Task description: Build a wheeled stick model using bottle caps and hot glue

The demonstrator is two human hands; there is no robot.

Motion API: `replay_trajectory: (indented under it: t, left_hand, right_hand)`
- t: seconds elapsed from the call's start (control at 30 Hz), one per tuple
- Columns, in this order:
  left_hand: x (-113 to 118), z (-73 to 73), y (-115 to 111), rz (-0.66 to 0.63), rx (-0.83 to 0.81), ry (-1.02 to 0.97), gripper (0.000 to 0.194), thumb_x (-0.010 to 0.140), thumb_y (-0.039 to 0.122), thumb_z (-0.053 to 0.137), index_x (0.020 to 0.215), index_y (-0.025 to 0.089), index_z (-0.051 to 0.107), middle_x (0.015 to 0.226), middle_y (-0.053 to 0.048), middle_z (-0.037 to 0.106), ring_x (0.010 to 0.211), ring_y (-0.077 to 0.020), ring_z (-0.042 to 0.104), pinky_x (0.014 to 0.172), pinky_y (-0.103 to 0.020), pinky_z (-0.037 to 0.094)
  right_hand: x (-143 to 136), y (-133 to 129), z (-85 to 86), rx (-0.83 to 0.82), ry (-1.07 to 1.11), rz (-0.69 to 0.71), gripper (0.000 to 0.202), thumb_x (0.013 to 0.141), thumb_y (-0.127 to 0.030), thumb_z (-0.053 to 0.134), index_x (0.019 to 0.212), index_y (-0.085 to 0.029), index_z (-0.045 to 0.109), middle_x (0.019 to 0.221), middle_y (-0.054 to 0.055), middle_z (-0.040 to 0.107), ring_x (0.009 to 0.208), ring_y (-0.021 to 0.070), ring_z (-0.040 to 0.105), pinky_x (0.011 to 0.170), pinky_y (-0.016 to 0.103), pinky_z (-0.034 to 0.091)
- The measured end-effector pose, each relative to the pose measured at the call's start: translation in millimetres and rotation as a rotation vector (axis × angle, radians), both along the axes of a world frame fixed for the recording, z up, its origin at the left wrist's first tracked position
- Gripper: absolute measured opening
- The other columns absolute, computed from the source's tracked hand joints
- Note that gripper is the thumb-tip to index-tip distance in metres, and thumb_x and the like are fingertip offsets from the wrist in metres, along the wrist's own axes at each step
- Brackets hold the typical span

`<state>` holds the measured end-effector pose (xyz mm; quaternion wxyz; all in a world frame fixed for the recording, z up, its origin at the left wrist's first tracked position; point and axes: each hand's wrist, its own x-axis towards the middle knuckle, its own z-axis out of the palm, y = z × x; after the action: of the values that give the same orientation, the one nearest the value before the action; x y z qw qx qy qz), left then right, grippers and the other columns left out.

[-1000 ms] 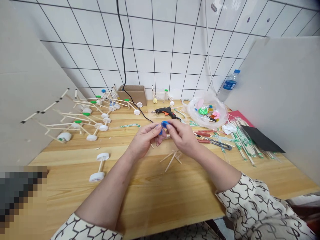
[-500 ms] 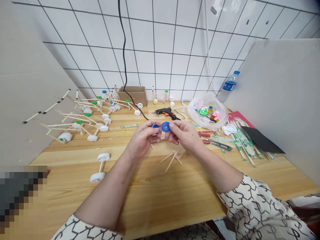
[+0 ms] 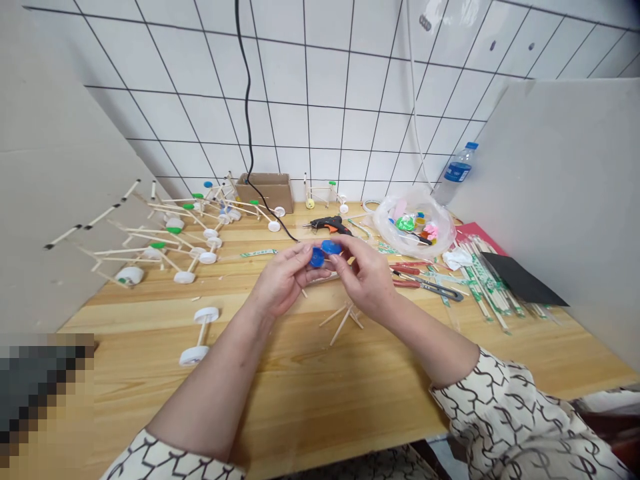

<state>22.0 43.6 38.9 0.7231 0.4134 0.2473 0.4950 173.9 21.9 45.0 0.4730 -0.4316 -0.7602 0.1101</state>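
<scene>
Both blue caps have turned in the hands.

Your patterned top shows cream-colored fabric crossed by dark, branching lines, some angular and some curling into hooks. Your right sleeve, the more visible of the two, hangs loose and creased, its hem ending on the forearm below the elbow. Your left sleeve, cut by the lower edge of the view, carries the same linework on the same pale ground. Your left hand and right hand are bare, as are both wrists.
</scene>
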Motion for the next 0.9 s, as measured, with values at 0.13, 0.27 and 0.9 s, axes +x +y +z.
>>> replay_trajectory:
  t: [0.13,0.27,0.9]
  left_hand:
    - [2.4,0.9,-3.2,-0.001,0.027,0.034,0.029,0.068,0.027,0.072,0.092,0.012,0.066,0.081,-0.005,0.069,0.072,-0.0134,0.065,0.066,-0.023,0.055]
    - [3.5,0.8,-5.1,0.01,0.031,0.05,0.035,0.067,0.029,0.073,0.098,0.015,0.065,0.078,-0.003,0.069,0.066,-0.0118,0.064,0.061,-0.02,0.053]
    - [-0.3,0.2,-6.9,0.103,0.257,0.353,0.024,0.071,0.031,0.068,0.084,0.011,0.067,0.057,0.001,0.056,0.042,-0.0042,0.042,0.039,-0.016,0.029]
  right_hand:
    - [-2.0,-2.2,-3.1,0.143,-0.188,-0.016,0.026,0.086,-0.02,0.043,0.108,-0.016,0.054,0.101,0.011,0.064,0.091,0.0202,0.057,0.081,0.034,0.045]
    - [-3.6,-5.3,-2.3,0.176,-0.284,-0.052,0.026,0.084,-0.025,0.048,0.107,-0.014,0.054,0.1,0.012,0.065,0.09,0.0222,0.057,0.079,0.034,0.044]
    - [15.0,-3.6,36.6,0.025,0.185,0.035,0.018,0.086,-0.034,0.046,0.095,-0.02,0.052,0.077,0.001,0.062,0.054,0.0107,0.055,0.051,0.024,0.046]
